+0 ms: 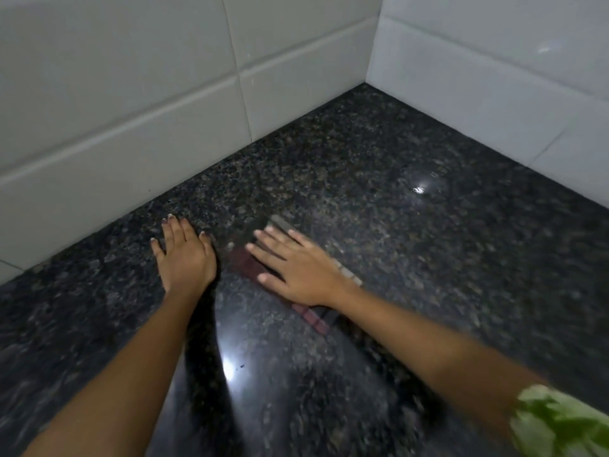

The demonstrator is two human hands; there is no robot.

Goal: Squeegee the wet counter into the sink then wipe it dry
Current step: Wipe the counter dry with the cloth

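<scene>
Right hand (298,270) lies flat, fingers spread, pressing a dark red checked folded cloth (308,313) onto the dark speckled polished granite worktop (428,258) near frame centre; left hand (186,255) at 9 o'clock of it is splayed palm-down on bare stone, gripping nothing. No squeegee or sink in view, so this looks like the drying step. Keep the palm flat with even pressure, overlap strokes, work from the white tiled wall (131,94) corner at 12 o'clock back toward 6; picture is blurred.
</scene>
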